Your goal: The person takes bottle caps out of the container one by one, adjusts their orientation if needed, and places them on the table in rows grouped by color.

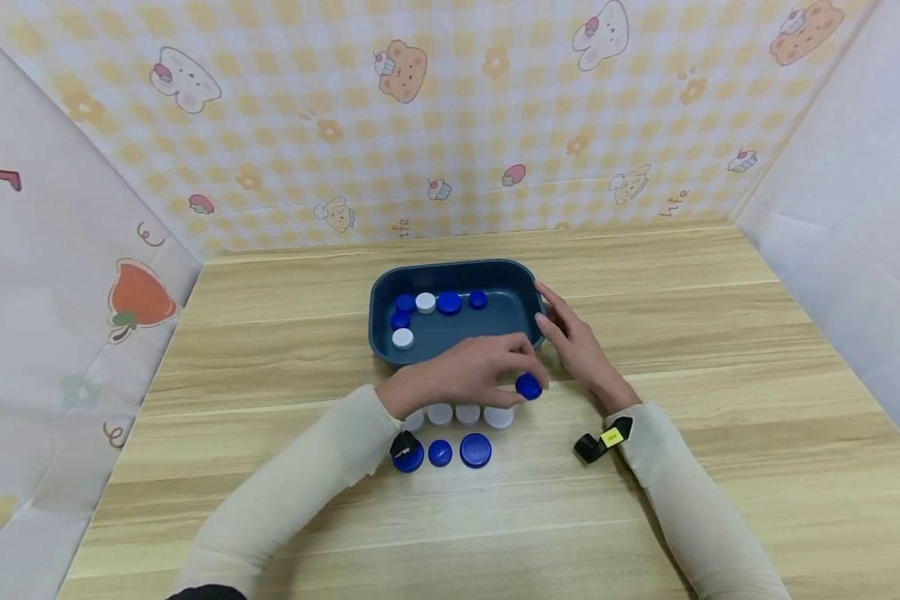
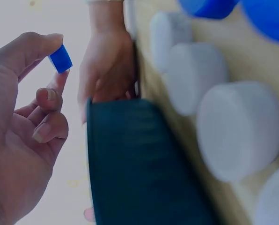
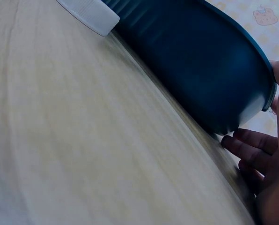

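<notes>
A small blue bottle cap [image 1: 528, 386] is pinched between the thumb and a finger of my left hand [image 1: 480, 371], just in front of the dark teal tray [image 1: 378, 321]. In the left wrist view this cap [image 2: 60, 59] is held edge-on by the fingertips. My right hand [image 1: 581, 354] holds the tray's right end, its thumb at the rim. The right wrist view shows the fingers [image 3: 252, 147] low against the tray's outer wall [image 3: 191, 61]. Several blue and white caps lie inside the tray, mostly toward its left, among them a white cap [image 1: 402, 338].
Before the tray a row of white caps [image 1: 468, 414] is partly covered by the left hand and wrist. Nearer me lie blue caps [image 1: 476, 451], one of them partly behind the left wrist camera [image 1: 403, 446]. A patterned cloth wall [image 1: 450, 125] rises behind the wooden table [image 1: 690, 317].
</notes>
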A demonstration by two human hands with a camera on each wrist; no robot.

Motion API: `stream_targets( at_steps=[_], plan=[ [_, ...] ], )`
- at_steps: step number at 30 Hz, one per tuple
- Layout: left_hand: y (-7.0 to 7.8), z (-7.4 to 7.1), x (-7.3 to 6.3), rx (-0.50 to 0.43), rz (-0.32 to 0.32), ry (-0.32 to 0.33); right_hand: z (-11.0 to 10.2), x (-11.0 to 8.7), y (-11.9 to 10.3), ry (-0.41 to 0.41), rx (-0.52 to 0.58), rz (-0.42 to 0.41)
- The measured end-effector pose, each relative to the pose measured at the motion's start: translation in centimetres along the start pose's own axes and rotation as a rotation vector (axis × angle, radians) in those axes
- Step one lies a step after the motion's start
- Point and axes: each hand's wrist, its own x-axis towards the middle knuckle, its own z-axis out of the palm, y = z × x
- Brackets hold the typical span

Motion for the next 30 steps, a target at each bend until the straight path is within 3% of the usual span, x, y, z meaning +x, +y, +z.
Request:
stream_targets(
  at_steps=[7, 18, 30],
  plan=[
    [0.5, 1.8, -0.2, 0.020, 0.023, -0.124, -0.1, -0.7, -3.4, -0.016, -0.002, 0.011],
    [0.7, 3.1, -0.6, 0.152, 0.026, -0.321, -0.1, -0.7, -3.9, 0.006, -0.037, 0.021],
    [1.4, 3.8, -0.6, 0.296, 0.089, -0.365, -0.1, -0.8, -4.1, 0.013, -0.048, 0.007]
  ],
)
